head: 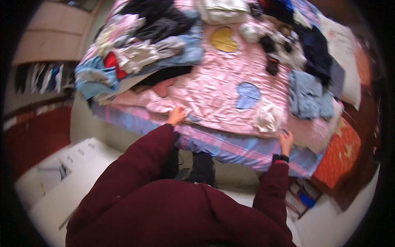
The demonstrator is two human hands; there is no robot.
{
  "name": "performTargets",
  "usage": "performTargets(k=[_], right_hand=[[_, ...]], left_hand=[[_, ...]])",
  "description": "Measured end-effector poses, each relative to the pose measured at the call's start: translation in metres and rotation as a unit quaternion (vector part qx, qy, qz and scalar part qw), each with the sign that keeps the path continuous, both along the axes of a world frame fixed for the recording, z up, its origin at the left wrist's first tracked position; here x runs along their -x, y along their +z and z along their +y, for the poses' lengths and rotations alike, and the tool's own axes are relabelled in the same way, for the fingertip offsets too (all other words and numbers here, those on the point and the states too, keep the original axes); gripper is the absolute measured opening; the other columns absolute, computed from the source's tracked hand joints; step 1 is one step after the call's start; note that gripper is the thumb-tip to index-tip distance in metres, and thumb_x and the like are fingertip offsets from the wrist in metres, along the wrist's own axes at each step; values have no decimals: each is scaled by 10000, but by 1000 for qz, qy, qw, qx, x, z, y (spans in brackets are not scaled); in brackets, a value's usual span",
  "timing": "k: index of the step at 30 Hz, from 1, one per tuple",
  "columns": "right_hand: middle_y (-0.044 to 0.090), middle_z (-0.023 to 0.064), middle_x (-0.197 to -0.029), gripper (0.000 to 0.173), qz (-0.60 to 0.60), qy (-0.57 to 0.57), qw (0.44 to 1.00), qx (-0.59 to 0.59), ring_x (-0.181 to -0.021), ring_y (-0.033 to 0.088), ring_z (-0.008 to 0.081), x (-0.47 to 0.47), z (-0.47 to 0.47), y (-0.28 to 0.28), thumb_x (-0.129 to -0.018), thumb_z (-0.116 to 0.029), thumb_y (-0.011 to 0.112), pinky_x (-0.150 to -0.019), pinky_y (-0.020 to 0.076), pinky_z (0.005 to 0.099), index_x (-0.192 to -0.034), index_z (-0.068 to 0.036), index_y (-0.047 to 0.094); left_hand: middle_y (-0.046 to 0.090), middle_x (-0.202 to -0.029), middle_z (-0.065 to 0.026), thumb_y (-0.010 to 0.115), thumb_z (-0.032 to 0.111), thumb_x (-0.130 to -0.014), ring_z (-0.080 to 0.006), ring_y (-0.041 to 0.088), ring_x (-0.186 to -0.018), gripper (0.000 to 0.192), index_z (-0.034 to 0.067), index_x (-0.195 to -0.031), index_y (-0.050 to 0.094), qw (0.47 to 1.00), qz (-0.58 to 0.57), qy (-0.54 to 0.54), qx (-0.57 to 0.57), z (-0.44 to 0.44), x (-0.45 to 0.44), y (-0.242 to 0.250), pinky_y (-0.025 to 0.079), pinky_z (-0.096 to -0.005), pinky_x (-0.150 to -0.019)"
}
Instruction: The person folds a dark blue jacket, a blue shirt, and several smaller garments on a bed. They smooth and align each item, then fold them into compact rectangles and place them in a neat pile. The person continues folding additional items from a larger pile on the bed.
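Observation:
A pink satin quilt (pixel 209 89) with a yellow heart patch (pixel 224 39) and a blue heart patch (pixel 247 95) lies spread over the bed before me. My left hand (pixel 177 116) pinches its near edge on the left. At the near right corner, the fingers of my right hand (pixel 286 141) are closed on the same quilt's edge, though blur softens the detail there. A crumpled white cloth (pixel 269 115) rests on the quilt just beyond my right hand. Under the quilt, a blue and pink patterned bedsheet (pixel 216 140) hangs over the bed's near side.
Heaped clothes (pixel 148 46) cover the bed's left side. Folded light-blue jeans (pixel 305 94), dark socks (pixel 272 64) and a navy garment (pixel 316 51) lie to the right, beside a white pillow (pixel 347 61). An orange cushion (pixel 339 154) sits at the bed's right. Shelves (pixel 40 78) stand at left.

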State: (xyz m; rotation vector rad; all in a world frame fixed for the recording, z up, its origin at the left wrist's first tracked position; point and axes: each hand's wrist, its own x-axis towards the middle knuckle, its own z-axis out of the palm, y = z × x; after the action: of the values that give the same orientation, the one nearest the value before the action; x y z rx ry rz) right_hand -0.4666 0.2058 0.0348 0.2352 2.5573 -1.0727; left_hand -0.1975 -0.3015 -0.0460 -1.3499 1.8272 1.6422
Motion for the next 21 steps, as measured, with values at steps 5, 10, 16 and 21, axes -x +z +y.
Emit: performTargets(k=[5, 10, 16, 21], right_hand=[[657, 83, -781, 352, -114, 51, 990, 65, -617, 594, 102, -43, -31, -34, -808, -110, 618, -566, 453, 229, -1122, 22, 530], [650, 101, -763, 360, -219, 131, 962, 93, -625, 631, 152, -103, -106, -48, -796, -135, 610, -531, 478, 257, -1099, 50, 554], [668, 122, -835, 341, -227, 201, 947, 107, -686, 642, 162, -149, -183, -35, -820, -116, 598, -611, 510, 274, -1112, 58, 565], [658, 124, -843, 329, -254, 207, 933, 146, -742, 635, 155, -155, -241, -10, -831, -124, 601, -643, 502, 266, -1107, 53, 564]], left_hand=[[608, -968, -177, 528, 94, -799, -304, 605, -879, 295, 5, -1079, 532, 900, 169, -26, 402, -37, 29, 28, 477, -373, -786], [540, -1048, -186, 557, 61, -782, -351, 527, -989, 329, 26, -1108, 523, 867, 197, 49, 456, -113, 67, 71, 432, -404, -864], [506, -1137, -129, 592, 92, -753, -324, 467, -1082, 325, 83, -1075, 547, 774, 64, -58, 628, -187, 103, 74, 404, -437, -882], [615, -825, -82, 557, 112, -778, -297, 581, -859, 116, 100, -874, 622, 796, 74, -58, 597, -225, 112, 70, 431, -420, -764]])
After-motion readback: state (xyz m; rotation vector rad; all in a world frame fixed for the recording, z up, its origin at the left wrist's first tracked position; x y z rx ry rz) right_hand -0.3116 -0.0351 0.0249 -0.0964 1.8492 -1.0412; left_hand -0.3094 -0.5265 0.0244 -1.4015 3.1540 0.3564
